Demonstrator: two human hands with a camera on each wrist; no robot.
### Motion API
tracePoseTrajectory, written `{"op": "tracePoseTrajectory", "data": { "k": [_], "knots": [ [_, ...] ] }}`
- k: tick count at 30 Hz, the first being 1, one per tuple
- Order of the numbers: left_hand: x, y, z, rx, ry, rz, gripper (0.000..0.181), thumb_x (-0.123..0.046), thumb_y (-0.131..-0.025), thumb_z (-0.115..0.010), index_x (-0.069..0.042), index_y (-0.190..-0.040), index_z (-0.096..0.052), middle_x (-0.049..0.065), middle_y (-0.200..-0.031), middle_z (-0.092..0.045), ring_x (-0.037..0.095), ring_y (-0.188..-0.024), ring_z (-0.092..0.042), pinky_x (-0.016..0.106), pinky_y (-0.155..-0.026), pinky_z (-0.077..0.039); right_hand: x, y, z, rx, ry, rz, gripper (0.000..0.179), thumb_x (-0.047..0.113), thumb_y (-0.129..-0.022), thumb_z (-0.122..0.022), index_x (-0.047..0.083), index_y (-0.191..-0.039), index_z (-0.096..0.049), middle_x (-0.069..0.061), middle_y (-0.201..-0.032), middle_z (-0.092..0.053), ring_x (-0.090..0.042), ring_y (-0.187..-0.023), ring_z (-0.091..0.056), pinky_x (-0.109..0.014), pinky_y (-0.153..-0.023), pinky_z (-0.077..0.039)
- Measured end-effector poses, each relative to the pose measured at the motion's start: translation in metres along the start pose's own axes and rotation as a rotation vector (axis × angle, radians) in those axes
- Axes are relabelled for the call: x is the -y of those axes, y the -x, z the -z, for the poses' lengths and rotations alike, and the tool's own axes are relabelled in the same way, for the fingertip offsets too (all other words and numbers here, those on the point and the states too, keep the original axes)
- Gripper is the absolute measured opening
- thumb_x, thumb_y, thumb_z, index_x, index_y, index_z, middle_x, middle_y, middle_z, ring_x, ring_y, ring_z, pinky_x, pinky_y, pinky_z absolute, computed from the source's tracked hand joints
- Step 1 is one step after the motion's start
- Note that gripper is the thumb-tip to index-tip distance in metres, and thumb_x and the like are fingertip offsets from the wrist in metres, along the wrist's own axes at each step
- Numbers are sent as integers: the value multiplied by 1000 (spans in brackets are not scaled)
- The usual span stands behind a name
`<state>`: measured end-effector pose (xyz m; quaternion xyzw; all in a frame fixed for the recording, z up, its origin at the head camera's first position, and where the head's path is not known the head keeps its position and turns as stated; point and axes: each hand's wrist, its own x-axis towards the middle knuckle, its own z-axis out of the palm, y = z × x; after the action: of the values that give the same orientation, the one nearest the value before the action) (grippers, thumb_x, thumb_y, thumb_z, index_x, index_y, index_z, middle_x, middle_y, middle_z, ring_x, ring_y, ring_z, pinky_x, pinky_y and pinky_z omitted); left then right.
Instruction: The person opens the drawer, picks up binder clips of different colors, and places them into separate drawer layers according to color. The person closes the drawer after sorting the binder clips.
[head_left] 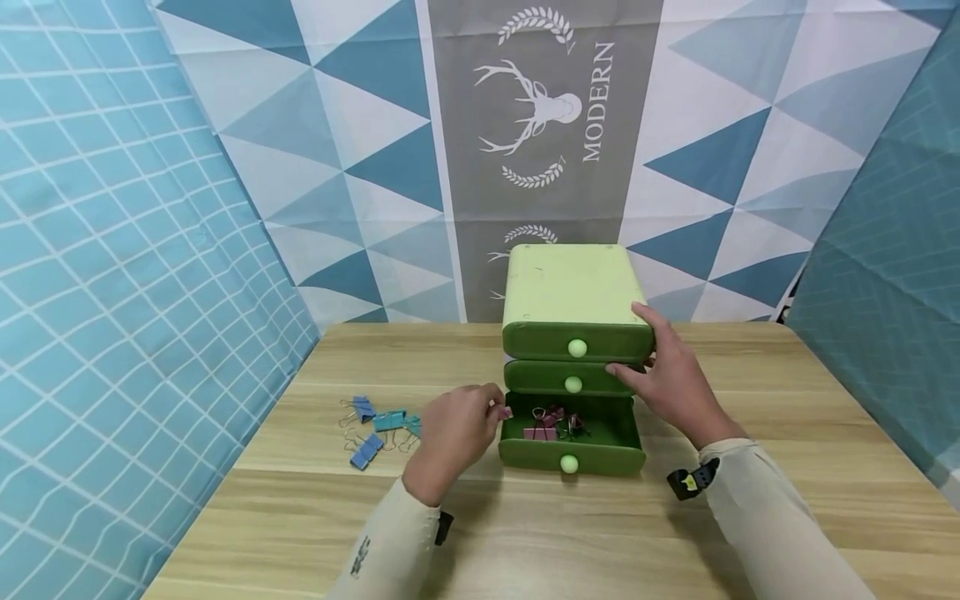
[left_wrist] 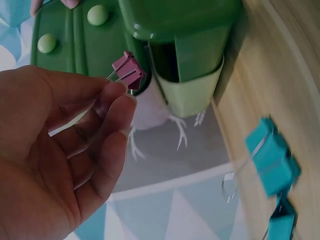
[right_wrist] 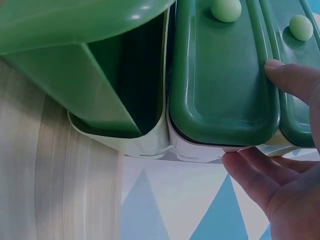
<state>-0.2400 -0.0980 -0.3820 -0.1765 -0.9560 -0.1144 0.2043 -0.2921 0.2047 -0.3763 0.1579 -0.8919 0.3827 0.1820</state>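
A small pink binder clip (left_wrist: 129,71) is pinched by its wire handles between the thumb and fingertips of my left hand (head_left: 459,433). That hand is at the left edge of the pulled-out bottom drawer (head_left: 611,458) of a green drawer cabinet (head_left: 573,287). Inside the drawer lie several dark pink binder clips (head_left: 540,433), partly overlapping. My right hand (head_left: 678,382) grips the cabinet's right side; its thumb presses the front of the closed middle drawer (right_wrist: 225,85), with the other fingers along the side.
Several blue and teal binder clips (head_left: 388,421) lie on the wooden table (head_left: 600,542) left of the cabinet. The closed top drawer (head_left: 540,342) has a round pale knob. A patterned cloth (head_left: 390,167) hangs behind the table.
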Motion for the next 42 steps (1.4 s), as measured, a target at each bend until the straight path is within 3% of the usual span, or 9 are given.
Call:
{"op": "tracePoseTrajectory", "data": {
  "k": [10,17,27,33,39,42],
  "knots": [
    [-20,-15,-25,92,62,-30,13,-23,-97,-66,-23,-99,-80,-7,-80,-71,4,-53,-51,24,-42,-38,2,0,-2,0,0,16,104,13,-84,-83,24,-162,-13,-26,-142,-42,-45,-114,-59,-57,-86,-51],
    [-31,-27,-36,160,69,-74,14,-23,-97,-67,-25,-96,-80,-12,-81,-70,4,-55,-51,25,-45,-39,3,0,-4,-2,1,21,104,12,-84,-83,24,-161,-13,-26,-142,-42,-45,-114,-59,-57,-85,-52],
    [-39,-34,-43,217,95,-89,15,-23,-98,-65,-26,-96,-79,-13,-74,-65,2,-54,-49,25,-46,-40,6,-2,-5,6,-8,24,104,12,-85,-82,25,-161,-13,-26,-143,-42,-45,-115,-59,-57,-86,-51],
    [-41,-34,-43,248,130,-100,12,-27,-97,-66,-26,-99,-79,-14,-79,-68,1,-58,-53,26,-50,-43,7,-3,-2,8,-3,21,105,13,-85,-82,27,-162,-12,-26,-144,-41,-46,-115,-58,-58,-87,-51],
    [-48,-30,-39,237,144,-172,14,-32,-99,-65,-27,-99,-78,-16,-81,-68,-1,-64,-56,23,-54,-44,4,1,-1,3,-11,18,103,12,-86,-81,24,-162,-12,-27,-145,-39,-45,-115,-58,-60,-88,-50],
    [-52,-20,-40,142,142,-243,15,-30,-99,-64,-25,-96,-78,-14,-79,-66,-2,-63,-55,20,-53,-42,2,3,-1,-4,-7,23,103,13,-86,-81,24,-162,-12,-27,-143,-41,-45,-112,-59,-60,-88,-50]
  ]
}}
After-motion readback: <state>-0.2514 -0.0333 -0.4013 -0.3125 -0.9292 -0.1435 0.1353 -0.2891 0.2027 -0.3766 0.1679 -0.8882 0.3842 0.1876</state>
